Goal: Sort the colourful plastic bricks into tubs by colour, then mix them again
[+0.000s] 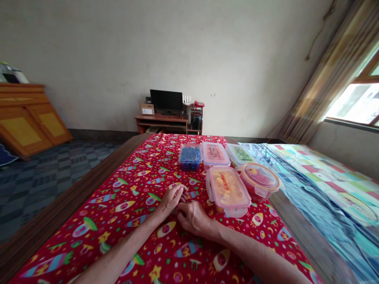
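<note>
My left hand (172,198) rests on the red patterned cloth (126,206), empty, with its fingers loosely bent and apart. Right beside it, my right hand (194,217) lies curled into a loose fist, and nothing shows in it. To the right of my hands is a pink-rimmed lidded container (228,189) with yellowish pieces inside. A round container (260,179) with an orange rim and reddish contents stands against its right side. Farther back are a clear box of blue pieces (190,156), a container with pinkish contents (216,154) and one with greenish contents (241,154).
The cloth covers a table with a dark wooden edge (97,169). A bed (325,189) with blue and checked covers adjoins on the right. Against the far wall stands a desk (162,118) with a monitor (166,101). An orange cabinet (32,118) is at the left.
</note>
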A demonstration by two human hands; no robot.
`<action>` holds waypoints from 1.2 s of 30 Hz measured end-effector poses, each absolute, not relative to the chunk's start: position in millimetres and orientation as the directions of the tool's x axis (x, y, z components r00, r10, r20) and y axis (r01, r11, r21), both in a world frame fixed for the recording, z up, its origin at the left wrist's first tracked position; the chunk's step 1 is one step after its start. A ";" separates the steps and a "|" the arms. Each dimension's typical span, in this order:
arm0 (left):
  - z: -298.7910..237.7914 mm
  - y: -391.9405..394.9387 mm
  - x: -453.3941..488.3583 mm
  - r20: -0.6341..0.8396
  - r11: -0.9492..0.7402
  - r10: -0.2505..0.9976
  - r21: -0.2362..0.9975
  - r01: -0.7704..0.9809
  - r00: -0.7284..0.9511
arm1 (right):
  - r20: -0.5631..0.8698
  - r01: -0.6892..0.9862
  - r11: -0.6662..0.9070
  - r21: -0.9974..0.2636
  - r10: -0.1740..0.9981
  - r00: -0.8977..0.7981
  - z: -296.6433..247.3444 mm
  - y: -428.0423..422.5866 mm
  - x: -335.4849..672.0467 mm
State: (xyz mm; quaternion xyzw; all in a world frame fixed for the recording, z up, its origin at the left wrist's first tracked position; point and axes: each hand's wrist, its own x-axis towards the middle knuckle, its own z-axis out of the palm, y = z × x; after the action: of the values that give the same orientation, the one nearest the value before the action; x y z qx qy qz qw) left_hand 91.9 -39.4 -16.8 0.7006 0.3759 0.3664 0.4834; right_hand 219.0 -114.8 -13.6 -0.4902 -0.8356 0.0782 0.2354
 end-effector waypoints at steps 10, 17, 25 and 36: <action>-22.3 -40.0 88.1 0.170 -0.365 0.824 0.889 0.276 0.541 | 0.333 0.647 0.585 -0.489 0.811 -0.482 -25.9 -117.1 224.8; -26.7 -39.5 86.8 0.169 -0.385 0.822 0.869 0.311 0.543 | 0.308 0.619 0.580 -0.529 0.811 -0.497 -22.2 -115.2 224.4; -33.3 -36.5 83.8 0.177 -0.399 0.827 0.853 0.336 0.533 | 0.331 0.655 0.612 -0.442 0.791 -0.515 -27.0 -113.8 226.0; -35.6 -33.6 83.5 0.170 -0.396 0.826 0.853 0.339 0.537 | 0.346 0.641 0.629 -0.440 0.778 -0.525 -26.5 -112.9 226.7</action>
State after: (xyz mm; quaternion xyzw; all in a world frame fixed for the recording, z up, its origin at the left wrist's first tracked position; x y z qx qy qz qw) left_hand 83.5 -33.6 -35.6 0.7788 0.3740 0.3026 0.4025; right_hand 226.7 -112.9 -26.5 -0.4108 -0.8634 0.1302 0.2623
